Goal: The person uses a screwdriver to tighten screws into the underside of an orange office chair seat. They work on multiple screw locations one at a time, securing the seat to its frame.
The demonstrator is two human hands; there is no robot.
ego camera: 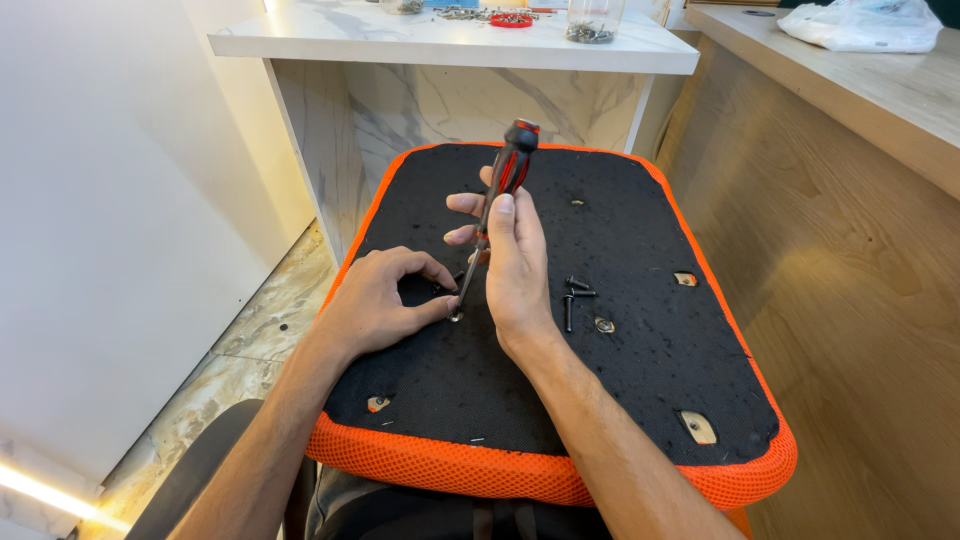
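**Screwdriver set upright on an upturned seat cushion**

Orange mesh edging runs along the near side of the seat cushion, which lies upside down across the person's lap, its black fabric underside facing up. Both forearms reach over this near edge toward the middle of the cushion.

The right hand is clamped around a screwdriver with a red and black handle, fingers wrapped about the lower handle and shaft, thumb lying along it. The tool stands nearly upright, leaning slightly away from the person, and its tip comes down on a screw just left of the cushion's centre.

The left hand rests on the black fabric to the left of the tip. Its thumb and forefinger are pinched together at the screw, right at the foot of the shaft; the other fingers curl over loosely.

Just right of the right hand, near the centre, lie a few loose black bolts, with a metal fitting set in the fabric beside them. More mounting holes show toward the corners: one near the front left, one near the front right, one at the right edge.

Beyond the far edge stands a white marble-patterned surface carrying a red dish and a clear jar of small hardware. A wooden surface on the right carries a plastic bag.
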